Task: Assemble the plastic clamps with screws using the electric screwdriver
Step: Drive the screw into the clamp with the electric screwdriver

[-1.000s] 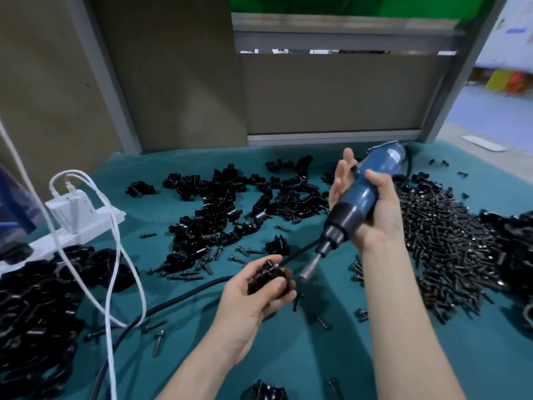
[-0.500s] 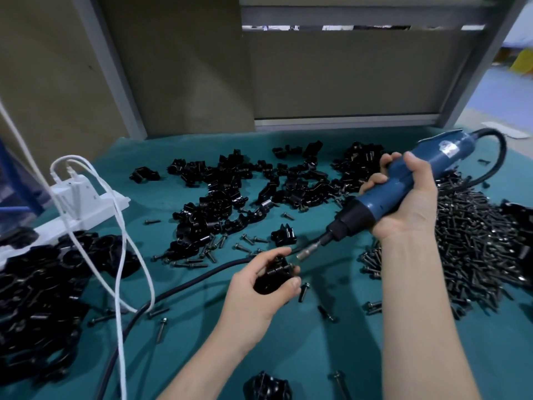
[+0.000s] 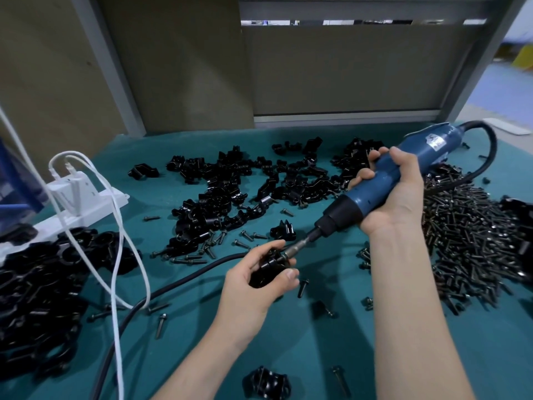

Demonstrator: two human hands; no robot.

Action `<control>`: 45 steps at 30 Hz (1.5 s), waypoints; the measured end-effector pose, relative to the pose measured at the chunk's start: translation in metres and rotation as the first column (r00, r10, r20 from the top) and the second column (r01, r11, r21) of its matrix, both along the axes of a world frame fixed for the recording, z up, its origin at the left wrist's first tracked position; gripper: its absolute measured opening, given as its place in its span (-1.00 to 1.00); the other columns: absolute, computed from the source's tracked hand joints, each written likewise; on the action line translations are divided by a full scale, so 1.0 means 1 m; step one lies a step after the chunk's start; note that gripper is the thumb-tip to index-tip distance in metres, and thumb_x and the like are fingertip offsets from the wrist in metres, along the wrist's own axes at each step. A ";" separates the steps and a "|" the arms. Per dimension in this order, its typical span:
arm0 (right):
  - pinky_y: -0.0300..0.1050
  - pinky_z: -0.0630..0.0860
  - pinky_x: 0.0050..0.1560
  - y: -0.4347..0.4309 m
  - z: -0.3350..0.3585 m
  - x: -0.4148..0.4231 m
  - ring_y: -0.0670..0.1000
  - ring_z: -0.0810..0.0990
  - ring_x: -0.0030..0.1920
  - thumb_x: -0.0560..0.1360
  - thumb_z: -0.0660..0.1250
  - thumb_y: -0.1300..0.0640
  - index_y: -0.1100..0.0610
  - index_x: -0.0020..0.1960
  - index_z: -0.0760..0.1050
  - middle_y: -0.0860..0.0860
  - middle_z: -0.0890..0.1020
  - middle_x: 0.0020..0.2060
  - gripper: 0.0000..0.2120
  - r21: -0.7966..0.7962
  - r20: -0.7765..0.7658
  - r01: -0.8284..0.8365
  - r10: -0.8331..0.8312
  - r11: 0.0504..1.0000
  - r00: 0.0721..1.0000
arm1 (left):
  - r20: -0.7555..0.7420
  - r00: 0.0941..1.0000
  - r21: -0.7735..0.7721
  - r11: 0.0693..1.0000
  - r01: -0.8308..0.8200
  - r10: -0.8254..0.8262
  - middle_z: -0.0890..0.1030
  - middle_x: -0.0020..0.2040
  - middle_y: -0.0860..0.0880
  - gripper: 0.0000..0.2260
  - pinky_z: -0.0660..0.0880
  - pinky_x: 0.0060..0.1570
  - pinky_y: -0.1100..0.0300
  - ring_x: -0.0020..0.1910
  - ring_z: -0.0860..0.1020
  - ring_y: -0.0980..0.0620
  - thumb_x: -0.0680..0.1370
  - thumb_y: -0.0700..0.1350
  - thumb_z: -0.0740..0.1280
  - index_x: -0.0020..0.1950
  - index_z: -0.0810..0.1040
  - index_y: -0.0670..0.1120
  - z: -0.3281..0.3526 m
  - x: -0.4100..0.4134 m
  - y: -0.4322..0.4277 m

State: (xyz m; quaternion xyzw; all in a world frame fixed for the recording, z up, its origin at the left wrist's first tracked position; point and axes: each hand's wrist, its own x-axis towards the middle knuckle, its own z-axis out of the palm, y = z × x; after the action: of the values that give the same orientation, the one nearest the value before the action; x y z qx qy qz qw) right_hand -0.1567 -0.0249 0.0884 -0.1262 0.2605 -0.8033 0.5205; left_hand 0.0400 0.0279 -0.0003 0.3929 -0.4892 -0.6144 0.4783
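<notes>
Screw heap lies right of the electric screwdriver, which the right hand grips tight. Bit tip meets the black clamp just below-left, left hand wrapped round it.

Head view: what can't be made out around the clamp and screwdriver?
- Clamp: mostly covered by the left hand; its shape and halves unclear.
- Screw at the bit tip: too small, hidden by thumb and clamp; seating depth unknown.
- Electric screwdriver trigger: under the right hand; pressed or not, cannot tell.
- Left clamp pile: cut by the frame edge.
</notes>
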 end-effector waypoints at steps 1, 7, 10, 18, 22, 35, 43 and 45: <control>-0.27 0.41 -0.37 0.000 0.000 0.001 -0.11 0.42 -0.50 0.50 0.30 0.12 0.05 -0.16 0.43 -0.10 0.57 -0.30 -0.92 0.000 0.000 -0.001 0.001 1.000 1.000 | -0.010 1.000 0.006 1.000 0.003 -0.003 0.70 -0.03 -0.07 -0.65 0.62 -0.05 0.18 -0.04 0.69 -0.08 0.47 -0.34 0.43 0.14 0.63 0.04 0.000 0.000 0.000; -0.27 0.42 -0.40 -0.001 -0.002 0.004 -0.11 0.42 -0.50 0.50 0.30 0.13 0.06 -0.16 0.44 -0.09 0.57 -0.30 -0.93 -0.036 0.046 -0.002 0.004 0.999 0.999 | -0.158 0.987 0.095 0.995 0.018 -0.003 0.70 -0.07 -0.16 -0.69 0.62 -0.11 0.19 -0.09 0.69 -0.12 0.46 -0.38 0.39 0.13 0.63 -0.09 0.001 -0.001 -0.002; -0.26 0.43 -0.41 -0.001 -0.004 0.007 -0.12 0.41 -0.51 0.51 0.27 0.13 0.06 -0.15 0.45 -0.09 0.56 -0.29 -0.94 -0.097 0.072 -0.027 0.034 0.995 0.997 | -0.271 0.962 0.174 0.982 0.074 -0.025 0.69 -0.09 -0.21 -0.70 0.62 -0.16 0.19 -0.11 0.68 -0.12 0.39 -0.32 0.40 0.11 0.62 -0.15 0.003 0.000 -0.003; -0.26 0.42 -0.42 -0.002 -0.004 0.009 -0.12 0.39 -0.52 0.54 0.21 0.15 0.05 -0.12 0.43 -0.10 0.54 -0.27 -0.93 -0.189 0.021 -0.054 0.059 0.981 0.998 | -0.226 0.974 0.188 0.980 0.071 -0.027 0.69 -0.10 -0.19 -0.77 0.61 -0.17 0.21 -0.13 0.68 -0.08 0.47 -0.38 0.35 0.07 0.62 -0.16 0.004 0.000 -0.004; -0.26 0.43 -0.43 -0.003 -0.005 0.009 -0.13 0.39 -0.52 0.53 0.21 0.15 0.05 -0.12 0.43 -0.10 0.54 -0.27 -0.93 -0.197 0.021 -0.062 0.067 0.978 0.998 | -0.230 0.973 0.194 0.978 0.073 -0.027 0.69 -0.10 -0.20 -0.77 0.62 -0.18 0.22 -0.13 0.68 -0.09 0.47 -0.39 0.35 0.05 0.64 -0.14 0.006 0.001 -0.002; -0.26 0.44 -0.44 -0.004 -0.008 0.010 -0.13 0.40 -0.52 0.53 0.21 0.14 0.05 -0.12 0.44 -0.10 0.55 -0.27 -0.93 -0.208 0.034 -0.082 0.091 0.975 0.995 | -0.234 0.971 0.180 0.979 0.098 -0.054 0.69 -0.08 -0.21 -0.76 0.62 -0.16 0.22 -0.10 0.68 -0.12 0.31 -0.23 0.44 -0.06 0.72 -0.03 0.009 0.001 -0.001; -0.26 0.43 -0.43 -0.005 -0.009 0.012 -0.13 0.40 -0.52 0.52 0.22 0.14 0.05 -0.10 0.44 -0.10 0.55 -0.26 -0.96 -0.230 0.023 -0.096 0.104 0.968 0.994 | -0.243 0.969 0.179 0.979 0.096 -0.050 0.69 -0.10 -0.20 -0.77 0.62 -0.17 0.21 -0.12 0.68 -0.10 0.31 -0.24 0.44 -0.08 0.72 -0.04 0.009 0.001 -0.002; -0.26 0.43 -0.43 -0.005 -0.010 0.012 -0.13 0.39 -0.52 0.50 0.22 0.14 0.05 -0.10 0.43 -0.10 0.55 -0.26 -0.97 -0.232 0.023 -0.101 0.109 0.968 0.994 | -0.240 0.969 0.175 0.980 0.098 -0.054 0.69 -0.10 -0.19 -0.77 0.62 -0.16 0.21 -0.12 0.68 -0.10 0.31 -0.24 0.44 -0.08 0.72 -0.04 0.008 0.001 -0.002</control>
State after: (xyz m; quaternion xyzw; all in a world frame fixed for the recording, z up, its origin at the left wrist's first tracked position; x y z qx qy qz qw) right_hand -0.1445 -0.0302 0.0783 -0.1848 0.1493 -0.8015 0.5489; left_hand 0.0407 0.0259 0.0081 0.3415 -0.3848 -0.7174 0.4697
